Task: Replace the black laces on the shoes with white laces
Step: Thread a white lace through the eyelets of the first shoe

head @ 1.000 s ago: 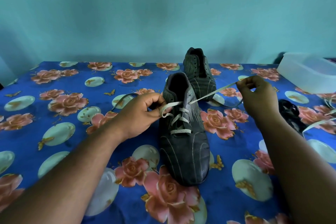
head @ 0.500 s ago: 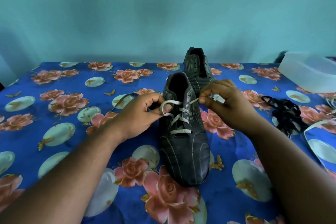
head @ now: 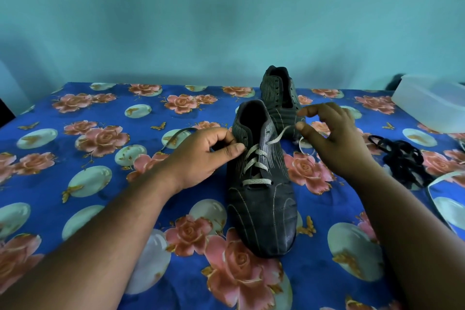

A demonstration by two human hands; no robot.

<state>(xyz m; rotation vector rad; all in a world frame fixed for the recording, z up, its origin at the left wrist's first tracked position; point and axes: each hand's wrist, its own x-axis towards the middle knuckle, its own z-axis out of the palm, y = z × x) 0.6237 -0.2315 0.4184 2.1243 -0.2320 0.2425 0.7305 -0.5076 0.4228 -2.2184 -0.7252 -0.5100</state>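
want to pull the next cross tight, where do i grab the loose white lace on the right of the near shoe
Pinch the white lace on its flat free run just past the eyelet of the near shoe, coming in from the right and above. There it lifts clear of the upper and slants toward the right hand, so thumb and finger can close on its flat faces.

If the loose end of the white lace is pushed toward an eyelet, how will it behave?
The white lace probably buckles rather than pushes: it sags between the near shoe and the right hand. Flat and thin, it likely twists.
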